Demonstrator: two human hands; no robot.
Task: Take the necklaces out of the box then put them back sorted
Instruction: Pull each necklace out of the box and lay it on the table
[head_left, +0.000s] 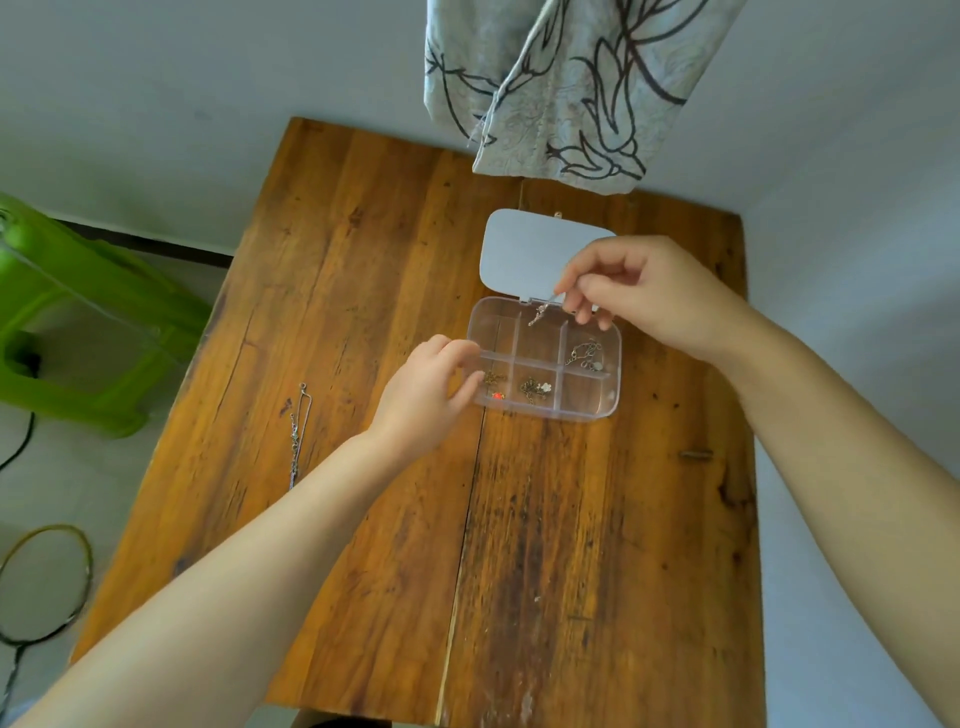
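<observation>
Your two bare arms reach forward over a worn wooden table (395, 260) toward a clear plastic box (613, 402), the landmark here.

Left of the box and nearer to you, one silver necklace (298, 434) lies stretched out on the wood, well apart from the box. It is the only one out.

Your left hand (426, 392) rests at the box's left edge, fingers curled and touching the wall, apparently steadying it rather than holding any chain.

The box holds several compartments. The near-left one has a dark chain with a red bead (493, 384). The near-middle one has a dark chain with a white flower charm (536, 388). The right-hand one has a silver chain (586, 354). The others look empty.

Your right hand (644, 291) hovers over the far side, thumb and fingertips pinched on a thin chain (540, 313) that dangles into the far-middle compartment.

Beyond, the lid (524, 249) lies open and flat.

Judging by this, emptying is only partly done, unless refilling has begun; I cannot tell which.
</observation>
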